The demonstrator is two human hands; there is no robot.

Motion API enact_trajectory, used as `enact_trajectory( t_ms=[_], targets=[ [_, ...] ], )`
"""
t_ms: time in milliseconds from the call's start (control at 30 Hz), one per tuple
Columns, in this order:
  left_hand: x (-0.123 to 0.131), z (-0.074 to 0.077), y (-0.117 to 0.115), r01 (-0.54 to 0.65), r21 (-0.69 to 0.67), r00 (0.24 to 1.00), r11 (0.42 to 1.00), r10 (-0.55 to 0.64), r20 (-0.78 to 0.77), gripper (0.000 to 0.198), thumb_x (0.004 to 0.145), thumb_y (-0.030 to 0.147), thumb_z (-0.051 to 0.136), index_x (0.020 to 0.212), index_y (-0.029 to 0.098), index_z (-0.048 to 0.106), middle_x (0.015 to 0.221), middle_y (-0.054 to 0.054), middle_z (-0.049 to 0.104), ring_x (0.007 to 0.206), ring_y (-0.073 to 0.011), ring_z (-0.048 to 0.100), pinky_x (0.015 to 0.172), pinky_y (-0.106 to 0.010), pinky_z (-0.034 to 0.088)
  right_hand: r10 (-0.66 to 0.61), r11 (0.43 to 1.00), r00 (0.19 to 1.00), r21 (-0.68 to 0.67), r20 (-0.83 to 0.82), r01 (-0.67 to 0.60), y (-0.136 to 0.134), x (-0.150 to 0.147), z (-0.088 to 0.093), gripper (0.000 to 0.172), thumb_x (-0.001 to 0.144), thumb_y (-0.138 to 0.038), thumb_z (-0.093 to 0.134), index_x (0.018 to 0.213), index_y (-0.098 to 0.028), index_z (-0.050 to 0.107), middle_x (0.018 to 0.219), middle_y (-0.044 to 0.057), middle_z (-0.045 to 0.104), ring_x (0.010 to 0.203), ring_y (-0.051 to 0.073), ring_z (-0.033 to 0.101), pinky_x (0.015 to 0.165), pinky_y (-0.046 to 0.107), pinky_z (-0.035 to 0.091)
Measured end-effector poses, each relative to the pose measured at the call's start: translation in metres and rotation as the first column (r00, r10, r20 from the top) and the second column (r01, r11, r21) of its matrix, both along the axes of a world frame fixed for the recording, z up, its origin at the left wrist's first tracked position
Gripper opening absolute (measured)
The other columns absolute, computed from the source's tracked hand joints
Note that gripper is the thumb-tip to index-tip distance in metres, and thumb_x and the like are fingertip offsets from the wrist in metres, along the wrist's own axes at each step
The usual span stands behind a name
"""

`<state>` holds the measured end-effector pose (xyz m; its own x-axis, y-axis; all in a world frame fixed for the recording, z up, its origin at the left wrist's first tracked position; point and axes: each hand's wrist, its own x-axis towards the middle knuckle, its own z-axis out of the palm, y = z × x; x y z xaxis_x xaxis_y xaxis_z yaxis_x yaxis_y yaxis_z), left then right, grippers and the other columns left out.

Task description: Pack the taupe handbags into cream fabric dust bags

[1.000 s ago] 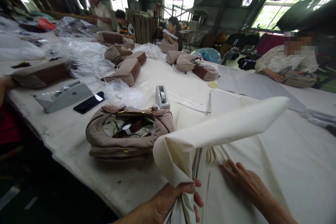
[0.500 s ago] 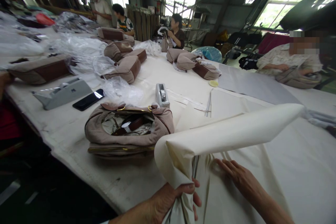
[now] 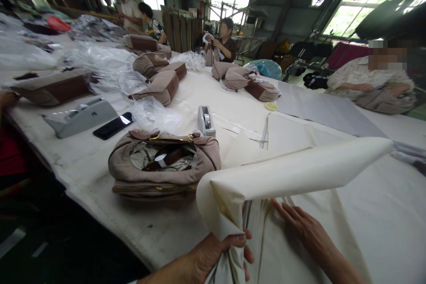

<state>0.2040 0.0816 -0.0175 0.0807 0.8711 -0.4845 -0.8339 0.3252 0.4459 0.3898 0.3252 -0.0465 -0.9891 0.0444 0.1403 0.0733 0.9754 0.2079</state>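
My left hand [image 3: 221, 253] is closed around a gathered bunch of a large cream sheet [image 3: 299, 173]; whether it is paper or coated cloth I cannot tell. The sheet rises in a wide curled fold that leans off to the right. My right hand [image 3: 306, 233] lies with fingers stretched out on the cream material just below that fold. Left of the fold stands a ribbed beige-pink handbag [image 3: 163, 179] with gold zips. Its top is unzipped, showing a pale lining and a brown strap with a white tag inside.
Behind the handbag is a grey tape dispenser [image 3: 206, 120]. A larger tape dispenser [image 3: 81, 117] and a black phone [image 3: 113, 126] lie to the left. More bags [image 3: 159, 86] and clear plastic wrap [image 3: 100, 60] cover the back left. Several people [image 3: 369, 80] are around the table.
The curled end of the sheet has shifted slightly right and down. My hands keep nearly the same places. The person at the right has leaned a little with the bag.
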Motion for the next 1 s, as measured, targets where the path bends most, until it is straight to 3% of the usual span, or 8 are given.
enact_trajectory(
  t_ms=[167, 400, 600, 733, 800, 933, 1000],
  targets=[
    [0.001, 0.001, 0.0, 0.001, 0.004, 1.0, 1.0, -0.001, -0.004, 0.048, 0.06, 0.04, 0.068, 0.098, 0.015, 0.054, 0.07, -0.002, 0.066, 0.05, -0.0143, 0.058, 0.056, -0.027, 0.044, 0.032, 0.995, 0.999, 0.094, -0.033, -0.029, 0.0, 0.003, -0.006, 0.06, 0.077, 0.002, 0.037, 0.136, -0.012, 0.037, 0.111, 0.013, 0.064, 0.087, 0.02, 0.063, 0.075, 0.03, 0.058],
    [0.003, 0.001, 0.001, -0.005, -0.008, 1.0, 1.0, 0.005, -0.017, 0.049, 0.059, 0.042, 0.069, 0.098, 0.015, 0.055, 0.069, -0.002, 0.065, 0.05, -0.0146, 0.058, 0.055, -0.027, 0.043, 0.036, 0.987, 0.994, 0.161, -0.103, -0.019, -0.003, 0.008, -0.012, 0.049, 0.074, 0.003, 0.036, 0.119, -0.007, 0.053, 0.108, 0.018, 0.064, 0.087, 0.023, 0.065, 0.072, 0.034, 0.059],
    [0.003, 0.0, 0.001, 0.015, -0.013, 1.0, 1.0, -0.015, -0.016, 0.053, 0.059, 0.044, 0.07, 0.099, 0.015, 0.054, 0.071, -0.003, 0.065, 0.051, -0.0146, 0.058, 0.058, -0.028, 0.044, 0.034, 0.996, 0.985, 0.087, -0.171, -0.02, -0.001, 0.021, -0.013, 0.042, 0.086, -0.007, 0.034, 0.126, -0.008, 0.048, 0.112, 0.015, 0.065, 0.099, 0.02, 0.064, 0.08, 0.029, 0.056],
    [0.006, 0.001, 0.001, 0.026, -0.025, 1.0, 0.999, -0.026, -0.015, 0.055, 0.058, 0.046, 0.07, 0.099, 0.014, 0.054, 0.07, -0.003, 0.065, 0.052, -0.0149, 0.059, 0.056, -0.026, 0.043, 0.01, 0.999, 0.973, 0.038, -0.231, -0.001, 0.0, 0.023, -0.018, 0.045, 0.086, -0.005, 0.033, 0.128, -0.012, 0.048, 0.114, 0.013, 0.065, 0.102, 0.019, 0.063, 0.084, 0.029, 0.055],
    [0.008, 0.003, 0.001, 0.031, -0.017, 0.999, 0.999, -0.031, -0.01, 0.054, 0.058, 0.046, 0.07, 0.099, 0.015, 0.054, 0.07, -0.002, 0.065, 0.052, -0.0146, 0.058, 0.057, -0.027, 0.043, -0.002, 0.998, 0.977, 0.055, -0.215, 0.015, 0.0, 0.017, -0.018, 0.043, 0.084, -0.003, 0.034, 0.12, -0.013, 0.055, 0.11, 0.013, 0.066, 0.095, 0.019, 0.066, 0.078, 0.028, 0.057],
    [0.01, 0.008, 0.001, 0.04, 0.002, 0.999, 0.999, -0.04, -0.008, 0.051, 0.059, 0.044, 0.069, 0.099, 0.015, 0.055, 0.07, -0.002, 0.065, 0.051, -0.0136, 0.058, 0.057, -0.026, 0.043, -0.02, 0.997, 0.989, 0.073, -0.15, 0.031, 0.001, -0.002, -0.007, 0.034, 0.082, -0.002, 0.036, 0.096, -0.016, 0.063, 0.092, 0.01, 0.068, 0.071, 0.019, 0.067, 0.049, 0.024, 0.056],
    [0.009, 0.01, 0.002, 0.034, 0.029, 0.999, 0.999, -0.034, -0.012, 0.05, 0.06, 0.044, 0.069, 0.099, 0.015, 0.056, 0.071, -0.002, 0.065, 0.052, -0.0141, 0.058, 0.056, -0.025, 0.041, -0.022, 0.997, 0.986, 0.064, -0.163, 0.033, -0.001, -0.006, 0.003, 0.031, 0.085, -0.005, 0.035, 0.092, -0.016, 0.063, 0.094, 0.011, 0.068, 0.073, 0.019, 0.067, 0.048, 0.025, 0.056]
  ],
)
